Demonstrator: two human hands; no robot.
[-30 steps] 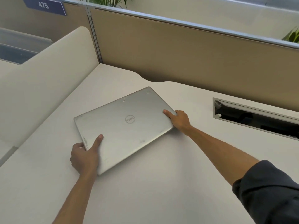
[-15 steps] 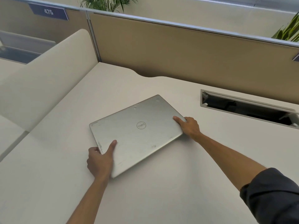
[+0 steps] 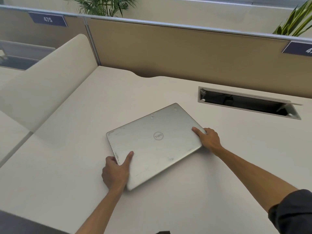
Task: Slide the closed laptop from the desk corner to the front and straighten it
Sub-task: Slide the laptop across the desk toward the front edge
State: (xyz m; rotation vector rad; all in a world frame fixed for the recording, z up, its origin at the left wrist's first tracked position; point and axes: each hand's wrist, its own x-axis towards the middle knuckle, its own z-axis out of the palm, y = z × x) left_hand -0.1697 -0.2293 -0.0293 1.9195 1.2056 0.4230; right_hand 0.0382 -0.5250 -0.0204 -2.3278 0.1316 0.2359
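Closed laptop (image 3: 154, 144) lies askew mid-bench (image 3: 67, 166). Left hand (image 3: 115, 172) grips its near-left edge. Right hand (image 3: 209, 138) grips its right corner.

A pale cream worktop (image 3: 70, 166) fills the lower view, its surface matte and evenly lit; along its far edge stands a tan fabric partition (image 3: 185, 53) capped with a grey metal rail (image 3: 168, 25); a cream curved divider (image 3: 50, 78) rises along the left edge; a rectangular cable hatch (image 3: 248, 103) is sunk near the far right corner, its flap tilted open over a dark cavity; a blue number plate (image 3: 48, 19) reading 475 hangs on the left panel; green palm fronds (image 3: 103, 5) show behind the partition, before a cream wall (image 3: 202, 12).
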